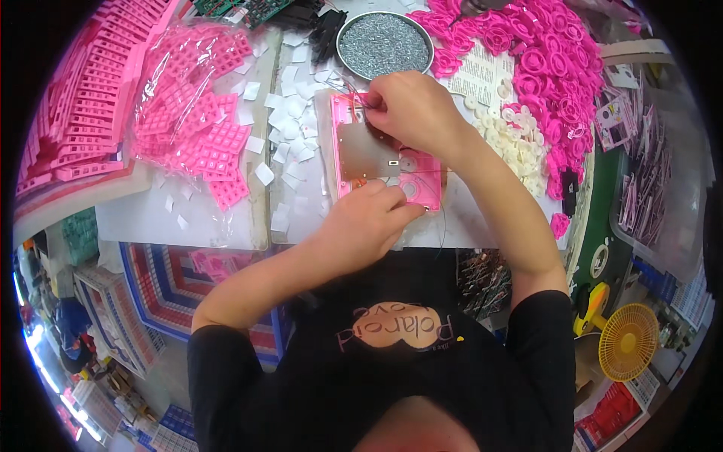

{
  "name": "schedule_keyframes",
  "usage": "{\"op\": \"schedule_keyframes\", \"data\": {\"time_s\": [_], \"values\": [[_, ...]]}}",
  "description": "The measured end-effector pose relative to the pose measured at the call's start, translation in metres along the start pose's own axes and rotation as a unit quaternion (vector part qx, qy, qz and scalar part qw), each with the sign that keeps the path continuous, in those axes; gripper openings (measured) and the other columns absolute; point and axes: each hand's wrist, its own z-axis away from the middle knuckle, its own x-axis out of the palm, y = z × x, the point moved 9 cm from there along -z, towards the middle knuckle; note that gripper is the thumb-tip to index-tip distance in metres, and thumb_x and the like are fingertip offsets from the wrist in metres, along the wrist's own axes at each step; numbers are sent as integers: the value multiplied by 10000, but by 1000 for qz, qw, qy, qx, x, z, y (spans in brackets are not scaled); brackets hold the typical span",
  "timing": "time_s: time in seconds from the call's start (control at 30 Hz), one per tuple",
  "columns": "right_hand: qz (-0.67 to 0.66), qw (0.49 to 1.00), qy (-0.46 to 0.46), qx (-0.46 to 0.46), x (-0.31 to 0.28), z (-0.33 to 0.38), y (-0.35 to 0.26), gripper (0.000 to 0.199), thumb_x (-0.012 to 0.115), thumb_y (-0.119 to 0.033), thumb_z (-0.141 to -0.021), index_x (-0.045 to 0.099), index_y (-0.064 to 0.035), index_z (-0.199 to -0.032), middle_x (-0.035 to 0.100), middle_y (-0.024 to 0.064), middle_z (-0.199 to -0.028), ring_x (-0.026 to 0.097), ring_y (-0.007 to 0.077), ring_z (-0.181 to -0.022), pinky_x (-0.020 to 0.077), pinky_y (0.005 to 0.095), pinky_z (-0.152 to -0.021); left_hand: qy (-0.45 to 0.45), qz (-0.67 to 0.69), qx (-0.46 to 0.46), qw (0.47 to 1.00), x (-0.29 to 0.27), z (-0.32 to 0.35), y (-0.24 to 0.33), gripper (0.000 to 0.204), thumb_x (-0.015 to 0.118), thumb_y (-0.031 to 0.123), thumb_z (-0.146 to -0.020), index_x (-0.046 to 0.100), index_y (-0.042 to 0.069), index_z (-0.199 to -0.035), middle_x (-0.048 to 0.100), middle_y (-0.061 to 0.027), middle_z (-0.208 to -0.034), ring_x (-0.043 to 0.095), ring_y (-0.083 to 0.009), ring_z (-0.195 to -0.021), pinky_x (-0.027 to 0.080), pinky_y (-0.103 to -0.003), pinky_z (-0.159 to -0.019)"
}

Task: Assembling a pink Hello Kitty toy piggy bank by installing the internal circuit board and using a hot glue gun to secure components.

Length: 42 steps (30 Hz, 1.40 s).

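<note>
- Pink plastic housing (422, 184) lies flat near the front edge of the counter (226, 226), roughly mid-width, with a grey metal plate (367, 153) set into it.
- Left hand (367, 222): fingers curled, thumb and fingertips pressed on the near edge of the housing, touching the plate's lower edge. Grip narrow; it steadies the part.
- Right hand (410, 109): over the far left corner of the housing, fingers pinched shut on thin wires (360, 100) there. What else the pinch holds, cannot tell.
- Round metal tray of small screws (384, 45): at the far edge of the counter, just beyond the right hand, not touching it.
- Pile of pink ring-shaped parts (542, 53): far right corner.
- Heap of white round parts (520, 147): just right of the right forearm.
- Clear bag of pink grid parts (199, 105): left of the housing, well apart.
- White paper squares (290, 113): scattered between bag and housing.
</note>
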Motion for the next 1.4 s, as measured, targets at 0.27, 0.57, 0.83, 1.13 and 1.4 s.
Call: {"op": "schedule_keyframes", "data": {"time_s": [0.27,0.57,0.83,1.13,1.4], "values": [[49,996,37,70,-15,12,-2,205,698,-206,-816,685,-8,-870,707,192,-792,704,349,-746,555,456,-668,187,8,-188,964,-62,-14,-79,213,680,106,-888,654,35,-1088,619,-99,-756,617,-242,-643,497,-374,-623],[-253,953,168,-7,-36,40,-6,81,707,-104,-769,666,-45,-807,686,82,-772,659,288,-701,541,378,-645,220,-28,-274,936,-94,-34,-125,229,697,205,-858,704,32,-1009,664,-130,-742,647,-318,-674,508,-413,-651],[-64,982,82,-155,-12,61,-60,204,761,-156,-738,716,-123,-934,627,-1,-904,611,218,-932,549,334,-690,137,-40,-191,971,-99,-62,-127,220,695,193,-882,742,2,-979,676,-111,-802,637,-190,-702,511,-329,-667],[-129,967,135,-174,-62,56,-20,337,657,4,-762,715,-91,-1079,669,118,-970,638,263,-757,534,386,-677,117,-6,-86,989,-96,-64,-98,111,704,126,-816,707,66,-909,656,-97,-893,644,-299,-881,509,-399,-764],[-166,945,85,-270,-16,-29,-8,442,586,39,-782,658,-105,-1193,701,106,-1086,609,363,-1055,504,440,-919,84,-167,103,977,-71,-46,-41,155,748,71,-791,662,98,-917,675,-39,-926,642,-254,-981,456,-409,-884]]}}
